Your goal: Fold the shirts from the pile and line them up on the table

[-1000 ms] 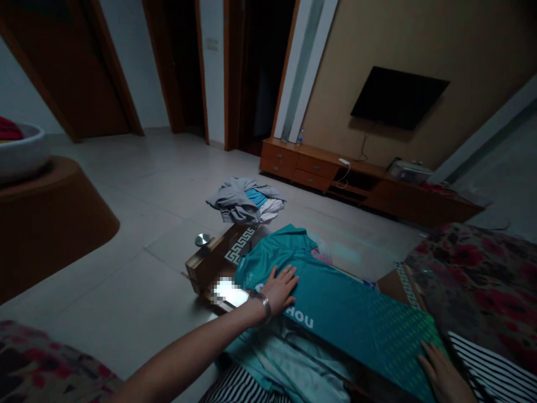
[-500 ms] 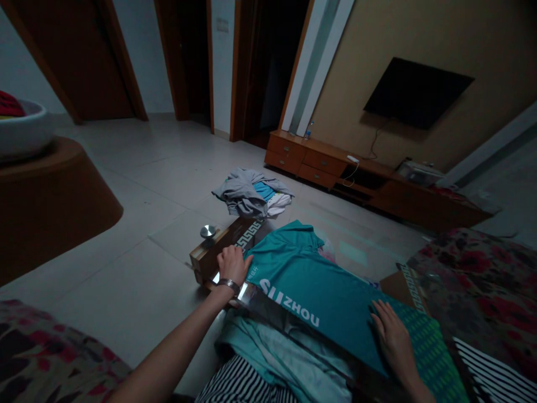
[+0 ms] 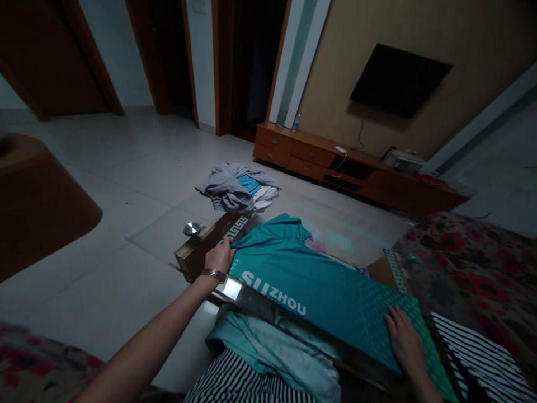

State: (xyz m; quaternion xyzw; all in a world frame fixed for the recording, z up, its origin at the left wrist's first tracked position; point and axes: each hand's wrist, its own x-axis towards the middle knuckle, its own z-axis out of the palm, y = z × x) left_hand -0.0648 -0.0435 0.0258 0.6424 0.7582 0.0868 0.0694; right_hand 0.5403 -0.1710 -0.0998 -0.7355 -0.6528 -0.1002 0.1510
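The teal shirt (image 3: 306, 274) lies on a glass table (image 3: 230, 289), its long side running from 10 o'clock to 4 o'clock. The left hand (image 3: 218, 256) curls at its 9 o'clock edge, grip unclear. The open right hand (image 3: 405, 344) lies flat at 4 o'clock.

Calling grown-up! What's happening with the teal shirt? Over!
SUZHOU shirt spread flat. Left hand on its edge. Right hand flat on dotted hem. Clothes pile beyond.
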